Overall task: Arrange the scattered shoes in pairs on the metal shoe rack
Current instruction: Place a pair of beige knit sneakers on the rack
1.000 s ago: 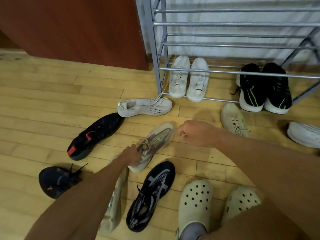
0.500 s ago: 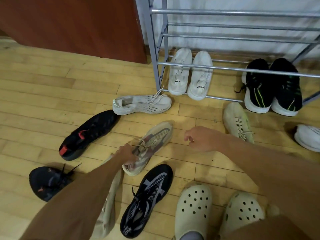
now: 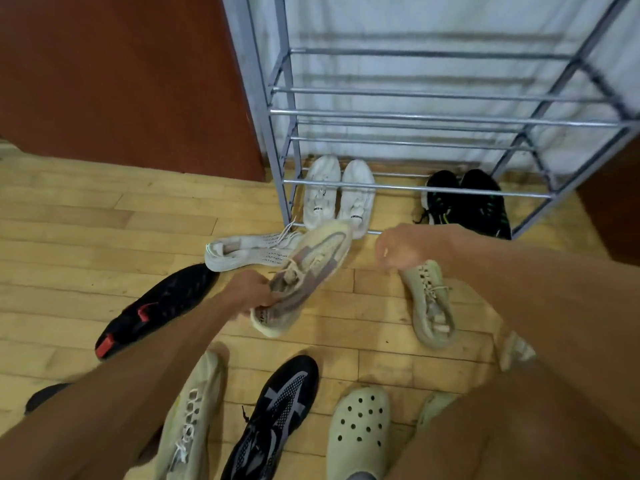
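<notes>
**Beige sneaker held by the heel, toe pointed at the rack**
The left hand (image 3: 254, 296) grips the beige sneaker (image 3: 311, 268) at its heel collar, toe toward the far metal shoe rack (image 3: 415, 189), probably to slide it in toe-first beside the white pair (image 3: 337, 192) and black pair (image 3: 467, 202) on the lowest tier. The right hand (image 3: 401, 249), fingers curled on nothing, hovers over a pale sneaker (image 3: 431, 303), possibly its mate.

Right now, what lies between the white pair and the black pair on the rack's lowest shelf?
Nothing: between the white pair and the black pair only shelf bars and wooden floor show, head view.
</notes>
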Action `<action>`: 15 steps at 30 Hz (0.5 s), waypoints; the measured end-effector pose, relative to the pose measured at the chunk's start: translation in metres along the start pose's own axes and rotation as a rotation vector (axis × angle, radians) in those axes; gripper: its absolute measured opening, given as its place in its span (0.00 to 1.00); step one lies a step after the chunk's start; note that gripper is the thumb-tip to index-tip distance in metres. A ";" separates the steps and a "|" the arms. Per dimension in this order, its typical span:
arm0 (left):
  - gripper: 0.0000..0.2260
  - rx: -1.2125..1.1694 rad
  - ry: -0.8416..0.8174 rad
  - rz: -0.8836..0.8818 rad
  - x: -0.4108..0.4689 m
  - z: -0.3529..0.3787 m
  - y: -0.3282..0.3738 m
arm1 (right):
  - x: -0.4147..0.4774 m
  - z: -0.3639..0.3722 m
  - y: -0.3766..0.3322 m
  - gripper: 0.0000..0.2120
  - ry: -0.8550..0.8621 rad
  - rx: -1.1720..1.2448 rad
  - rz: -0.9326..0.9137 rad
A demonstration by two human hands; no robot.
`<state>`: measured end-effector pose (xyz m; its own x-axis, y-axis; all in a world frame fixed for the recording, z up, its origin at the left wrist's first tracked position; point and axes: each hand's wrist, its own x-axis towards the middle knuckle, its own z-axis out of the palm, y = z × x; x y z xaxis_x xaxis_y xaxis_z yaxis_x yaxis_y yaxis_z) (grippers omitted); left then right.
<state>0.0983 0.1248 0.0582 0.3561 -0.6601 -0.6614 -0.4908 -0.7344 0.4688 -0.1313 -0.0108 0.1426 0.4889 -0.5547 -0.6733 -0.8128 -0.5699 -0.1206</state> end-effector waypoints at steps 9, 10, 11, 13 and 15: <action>0.09 -0.235 -0.016 0.412 -0.095 0.008 0.170 | -0.104 -0.038 0.039 0.33 0.144 0.460 0.016; 0.08 -0.247 -0.030 0.445 -0.106 0.014 0.189 | -0.115 -0.039 0.048 0.33 0.173 0.523 0.012; 0.08 -0.264 -0.041 0.478 -0.116 0.021 0.207 | -0.126 -0.040 0.058 0.32 0.216 0.592 0.014; 0.08 -0.303 -0.067 0.528 -0.134 0.036 0.239 | -0.147 -0.039 0.082 0.26 0.344 0.727 0.029; 0.06 -0.297 -0.106 0.554 -0.151 0.050 0.266 | -0.164 -0.035 0.107 0.21 0.463 0.868 0.036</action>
<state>-0.1260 0.0371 0.2534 0.0250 -0.9465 -0.3217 -0.3329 -0.3113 0.8901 -0.2875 -0.0021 0.2655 0.3842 -0.8514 -0.3572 -0.6894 -0.0073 -0.7243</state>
